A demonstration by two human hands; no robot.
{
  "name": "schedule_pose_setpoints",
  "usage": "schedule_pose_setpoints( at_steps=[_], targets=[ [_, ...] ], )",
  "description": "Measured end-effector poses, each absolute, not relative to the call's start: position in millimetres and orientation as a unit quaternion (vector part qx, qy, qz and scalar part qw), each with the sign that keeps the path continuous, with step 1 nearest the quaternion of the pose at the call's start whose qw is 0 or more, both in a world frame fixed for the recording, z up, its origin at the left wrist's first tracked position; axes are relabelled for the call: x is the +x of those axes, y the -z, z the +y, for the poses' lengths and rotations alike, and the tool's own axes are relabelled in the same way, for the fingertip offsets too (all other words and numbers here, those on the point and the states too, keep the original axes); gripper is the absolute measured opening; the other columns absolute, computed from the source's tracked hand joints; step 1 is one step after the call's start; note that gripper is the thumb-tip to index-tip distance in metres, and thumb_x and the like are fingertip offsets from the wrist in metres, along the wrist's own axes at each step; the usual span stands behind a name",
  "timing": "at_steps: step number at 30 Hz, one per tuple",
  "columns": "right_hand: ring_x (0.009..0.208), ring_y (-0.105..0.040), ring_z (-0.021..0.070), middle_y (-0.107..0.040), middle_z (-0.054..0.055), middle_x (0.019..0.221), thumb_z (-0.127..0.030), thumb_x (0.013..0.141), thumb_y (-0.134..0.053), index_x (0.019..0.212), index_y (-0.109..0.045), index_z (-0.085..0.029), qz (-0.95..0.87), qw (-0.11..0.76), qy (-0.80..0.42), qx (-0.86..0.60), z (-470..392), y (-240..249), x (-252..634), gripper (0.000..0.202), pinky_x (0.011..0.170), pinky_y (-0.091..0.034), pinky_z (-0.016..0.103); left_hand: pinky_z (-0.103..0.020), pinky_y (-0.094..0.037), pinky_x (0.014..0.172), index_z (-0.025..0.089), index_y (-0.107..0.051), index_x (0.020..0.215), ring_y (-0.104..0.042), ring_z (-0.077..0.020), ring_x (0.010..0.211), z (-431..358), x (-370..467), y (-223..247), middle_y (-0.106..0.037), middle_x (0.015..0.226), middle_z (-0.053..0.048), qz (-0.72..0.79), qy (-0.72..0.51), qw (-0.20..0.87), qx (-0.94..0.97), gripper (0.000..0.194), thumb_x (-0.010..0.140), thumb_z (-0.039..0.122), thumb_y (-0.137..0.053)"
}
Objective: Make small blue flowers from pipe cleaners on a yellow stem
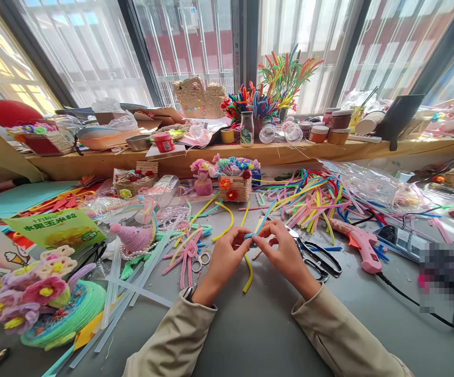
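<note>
Both hands meet over the grey table in the middle of the view. My left hand [229, 255] pinches a blue pipe cleaner [251, 236] between thumb and fingers. From the other side, my right hand [277, 251] grips the same blue piece, which is bent or coiled at the fingertips; its exact shape is too small to tell. A light blue end sticks up above the fingers. A yellow pipe cleaner [248, 277] lies on the table below the hands. Black-handled scissors [321, 259] lie beside my right hand, and small scissors [201, 260] are near my left wrist.
A pink glue gun [362, 246] with a black cord lies at right, near a phone [397, 241]. Colourful pipe cleaners [305, 201] pile up behind. A woven flower basket [235, 188] stands ahead. Clear glue sticks [146, 272] and a green flower-topped piece [70, 314] are at left.
</note>
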State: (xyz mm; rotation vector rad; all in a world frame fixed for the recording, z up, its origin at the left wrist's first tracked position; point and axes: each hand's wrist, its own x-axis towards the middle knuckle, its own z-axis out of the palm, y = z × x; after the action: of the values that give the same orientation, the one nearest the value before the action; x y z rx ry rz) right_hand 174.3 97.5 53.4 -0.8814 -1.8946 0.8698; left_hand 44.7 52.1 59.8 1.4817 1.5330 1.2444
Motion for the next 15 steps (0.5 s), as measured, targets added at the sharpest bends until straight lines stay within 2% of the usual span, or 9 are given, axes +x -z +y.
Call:
schedule_pose_setpoints(
  at_steps=[10, 15],
  targets=[
    [0.079, -0.048, 0.0152, -0.047, 0.005, 0.084, -0.023, 0.072, -0.050, 0.066, -0.050, -0.018, -0.765, 0.435, -0.351, -0.321, 97.1, -53.5, 174.7, 0.008, 0.055, -0.044, 0.024, -0.028, -0.046, 0.066, 0.013, -0.054, 0.082, -0.059, -0.0170, 0.069, 52.6, 43.9, -60.1, -0.057, 0.072, -0.004, 0.543, -0.431, 0.494, 0.525, 0.029, 0.067, 0.038, -0.053],
    [0.081, -0.048, 0.0146, -0.046, 0.004, 0.085, -0.024, 0.071, -0.051, 0.067, -0.050, -0.018, -0.779, 0.409, -0.365, -0.306, 98.6, -57.2, 178.7, 0.007, 0.055, -0.044, 0.023, -0.027, -0.045, 0.066, 0.013, -0.057, 0.078, -0.058, -0.0163, 0.068, 53.0, 42.1, -62.1, -0.058, 0.072, -0.003, 0.550, -0.420, 0.504, 0.517, 0.030, 0.065, 0.040, -0.055]
  ],
)
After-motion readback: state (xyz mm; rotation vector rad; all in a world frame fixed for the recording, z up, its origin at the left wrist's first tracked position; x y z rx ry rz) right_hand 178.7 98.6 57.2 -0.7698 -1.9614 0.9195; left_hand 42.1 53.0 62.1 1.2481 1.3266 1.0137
